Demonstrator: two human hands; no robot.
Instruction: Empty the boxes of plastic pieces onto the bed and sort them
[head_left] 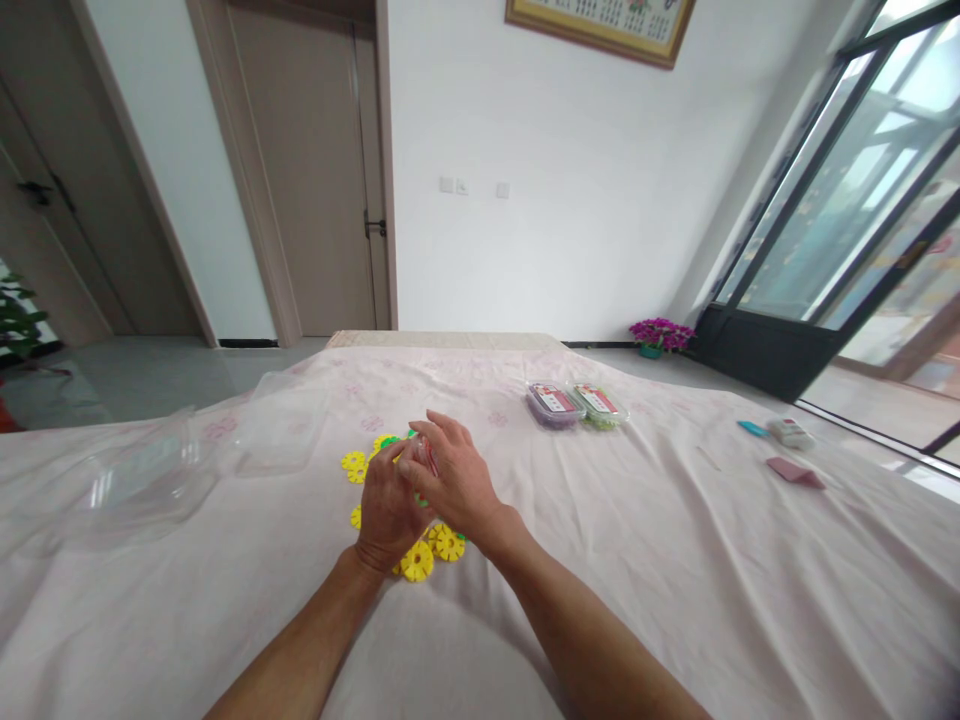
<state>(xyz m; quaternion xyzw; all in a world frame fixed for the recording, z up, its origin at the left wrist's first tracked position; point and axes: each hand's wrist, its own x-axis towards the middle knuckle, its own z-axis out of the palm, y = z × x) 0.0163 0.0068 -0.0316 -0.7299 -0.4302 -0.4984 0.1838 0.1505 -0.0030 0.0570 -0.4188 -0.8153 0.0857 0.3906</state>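
Observation:
My left hand (391, 508) and my right hand (456, 478) are together above the near middle of the cloth-covered table. Between them shows part of a clear plastic thing with red marks (427, 455), mostly hidden by the fingers. Both hands are closed around it. Yellow notched discs (418, 561) lie under and around the hands, on the near side and to the left. A few green discs (389, 442) peek out behind my left hand.
Clear plastic containers (161, 490) lie at the left on the pink cloth (637, 560). Two labelled clear boxes, one purple (555, 405) and one green (601, 405), sit farther back. A blue item (753, 429), a white item (790, 433) and a pink cloth piece (796, 472) lie at the right.

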